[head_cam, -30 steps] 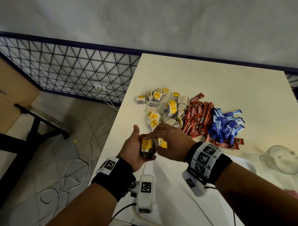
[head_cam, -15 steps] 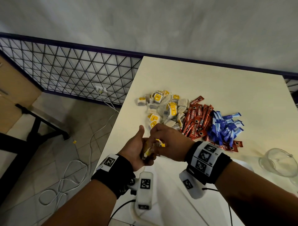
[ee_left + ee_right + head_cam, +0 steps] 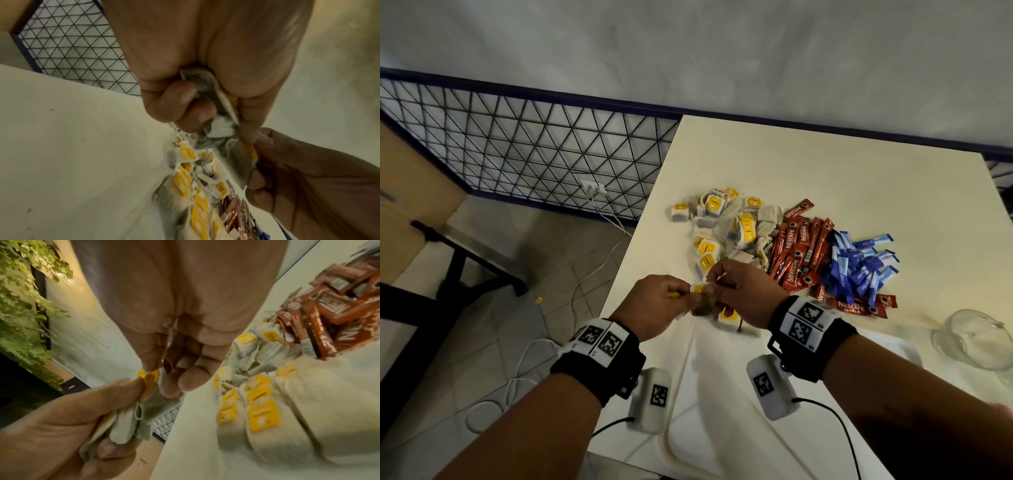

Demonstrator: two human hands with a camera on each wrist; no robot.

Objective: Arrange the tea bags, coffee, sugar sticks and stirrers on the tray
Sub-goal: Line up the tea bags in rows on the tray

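While both hands meet above the near left part of the table, the scene reads as follows.

Landmark: the heap of tea bags (image 3: 726,233) on the cream table (image 3: 825,178); all places below are given from it.
Left hand: the left hand (image 3: 654,308) is just on the near side of the heap, fingers curled round a bunch of tea bags (image 3: 218,116); the left wrist view shows the paper bags crumpled in the fist.
Right hand: the right hand (image 3: 743,291) is also just near of the heap, touching the left hand; thumb and forefinger are together on a yellow tag (image 3: 149,376) of the held bunch, the other fingers loosely bent.
Loose tea bag: one tea bag (image 3: 729,317) lies on the table under the right hand, near of the heap.
Coffee: red coffee sticks (image 3: 798,253) lie touching the heap's right side.
Sugar: blue sugar sticks (image 3: 859,267) lie right of the coffee, farther from the heap.
Tray: the white tray (image 3: 709,428) lies near of the heap, below the wrists.
Glass: a clear glass cup (image 3: 976,342) stands well to the right and near of the heap.
Stirrers: cannot tell where they are.
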